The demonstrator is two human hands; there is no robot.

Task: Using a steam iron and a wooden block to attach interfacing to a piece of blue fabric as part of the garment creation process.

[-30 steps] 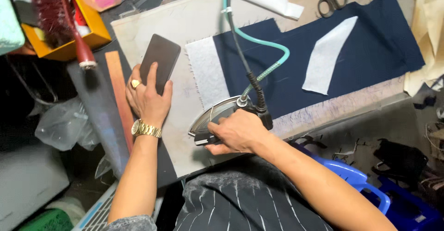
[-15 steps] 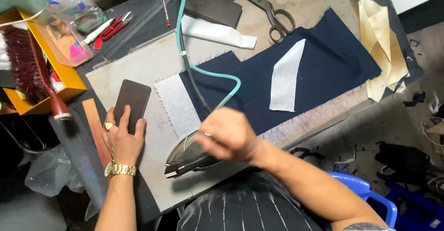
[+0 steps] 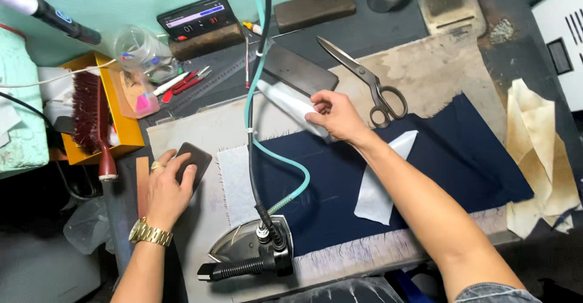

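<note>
Seen from the head camera, a white folded cloth piece is pinched closed by the right hand above the navy fabric. A dark flat block is pressed under the open left hand, fingers spread. The iron is left unheld at the table's near edge.

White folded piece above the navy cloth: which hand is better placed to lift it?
Right. The right hand already grips the white folded piece, while the left hand rests on a dark flat pad across the iron's hose.
</note>
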